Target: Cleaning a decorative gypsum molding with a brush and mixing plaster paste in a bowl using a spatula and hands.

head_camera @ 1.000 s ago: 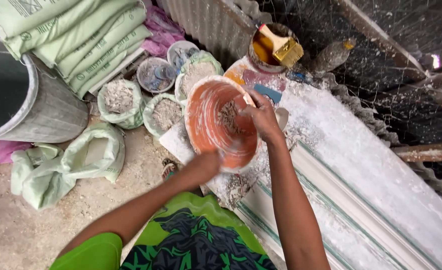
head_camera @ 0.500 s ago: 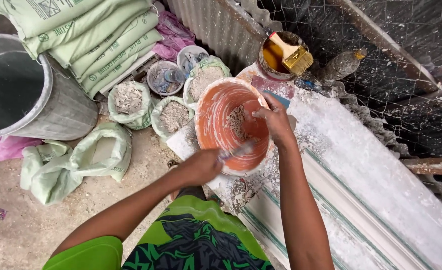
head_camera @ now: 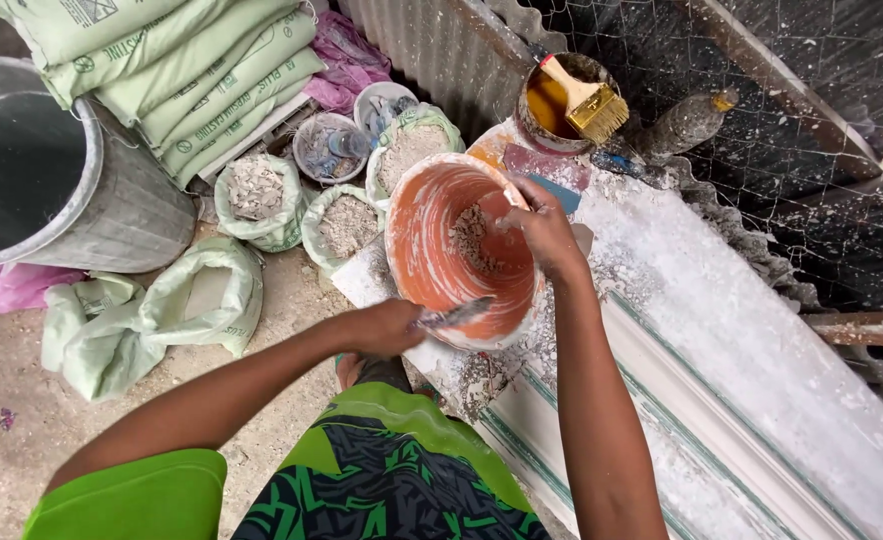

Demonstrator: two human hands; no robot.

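Since a second ago, my left hand (head_camera: 387,328) has slid from under the orange bowl's (head_camera: 432,255) near rim to its lower left edge, and the view has drifted so the bowl sits closer to the middle. That hand is closed around the handle of a small scraper (head_camera: 459,313), whose blade lies across the bowl's near inner wall. My right hand (head_camera: 540,228) is curled over the far right rim, fingers gripping it, holding the bowl tilted toward me. Inside I see a clump of grey-white crumbly plaster (head_camera: 474,237) stuck to the orange wall. The bowl rests on a white, plaster-spattered moulding board (head_camera: 722,340) running off to the lower right. Just beyond the bowl stands a tin of yellow liquid (head_camera: 552,105) with a wide brush (head_camera: 590,102) lying across it. To the left, open sacks of grey powder (head_camera: 342,225) cluster on the dirt floor, with stacked pale green bags (head_camera: 192,75) and a large grey drum (head_camera: 112,210) beyond them.
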